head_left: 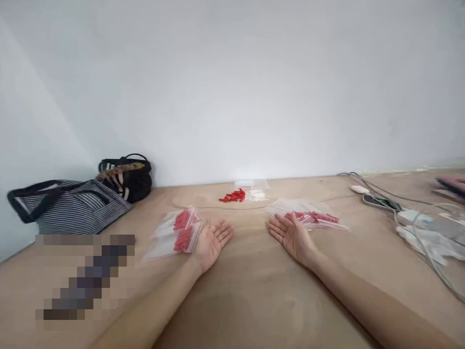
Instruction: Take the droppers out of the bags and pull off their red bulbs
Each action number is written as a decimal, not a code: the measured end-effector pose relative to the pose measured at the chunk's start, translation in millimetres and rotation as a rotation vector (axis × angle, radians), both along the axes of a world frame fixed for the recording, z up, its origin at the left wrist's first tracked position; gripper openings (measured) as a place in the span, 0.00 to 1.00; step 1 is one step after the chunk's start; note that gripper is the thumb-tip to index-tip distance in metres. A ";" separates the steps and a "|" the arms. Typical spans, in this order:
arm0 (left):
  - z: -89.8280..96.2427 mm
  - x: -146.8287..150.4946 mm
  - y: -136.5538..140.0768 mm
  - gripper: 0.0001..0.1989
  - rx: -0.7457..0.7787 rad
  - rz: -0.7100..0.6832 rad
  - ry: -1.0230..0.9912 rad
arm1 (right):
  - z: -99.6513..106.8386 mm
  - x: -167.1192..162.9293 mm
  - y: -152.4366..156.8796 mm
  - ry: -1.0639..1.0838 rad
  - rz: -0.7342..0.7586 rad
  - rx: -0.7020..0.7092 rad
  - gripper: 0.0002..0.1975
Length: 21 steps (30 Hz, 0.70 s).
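Observation:
My left hand [213, 242] lies palm up on the wooden table, fingers stretched out and holding nothing. Just left of it are two clear zip bags [160, 242] with small red cylindrical pieces [182, 238] inside. Opposite, my right hand [293, 238] rests palm up with its fingers spread, also without anything in it. Another clear bag of red pieces [316, 218] lies right behind its fingertips; whether they touch cannot be told. Between the hands and farther back, a loose heap of red pieces [234, 196] sits beside clear plastic bags [257, 190].
A striped bag [83, 206] and a black bag [140, 182] stand at the back left. A pixelated dark object [92, 278] lies in front of them. On the right are a phone [381, 203], cables [423, 252] and crumpled plastic [432, 242]. A white wall [254, 87] closes off the back.

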<state>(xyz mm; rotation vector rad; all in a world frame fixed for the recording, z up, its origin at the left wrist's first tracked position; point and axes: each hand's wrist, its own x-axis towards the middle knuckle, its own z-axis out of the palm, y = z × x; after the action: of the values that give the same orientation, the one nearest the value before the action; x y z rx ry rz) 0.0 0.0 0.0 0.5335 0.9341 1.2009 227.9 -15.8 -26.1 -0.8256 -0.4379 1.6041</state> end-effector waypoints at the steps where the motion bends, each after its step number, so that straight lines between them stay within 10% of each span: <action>1: -0.3 -0.6 0.0 0.22 -0.015 -0.005 -0.005 | 0.2 0.1 0.8 -0.003 0.002 -0.011 0.29; 9: -5.7 -2.3 2.3 0.21 0.021 -0.009 0.067 | -2.6 0.4 3.5 -0.029 0.012 0.010 0.24; 13: -10.8 -10.8 -0.4 0.20 0.375 -0.105 0.571 | -6.4 1.7 2.8 -0.180 -0.019 0.119 0.25; 16: -13.8 -17.9 -5.6 0.22 0.740 -0.338 1.159 | -9.4 2.3 -4.4 -0.654 -0.009 0.401 0.23; 21: -16.1 -18.5 -7.9 0.25 0.896 -0.520 1.597 | -9.2 -5.2 -21.3 -1.541 0.222 1.026 0.14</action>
<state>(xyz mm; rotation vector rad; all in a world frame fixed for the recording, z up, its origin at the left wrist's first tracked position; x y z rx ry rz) -18.5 -7.9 -16.1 2.4908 1.3158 0.4471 222.6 -37.0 -35.3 -1.0197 -2.2306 0.3936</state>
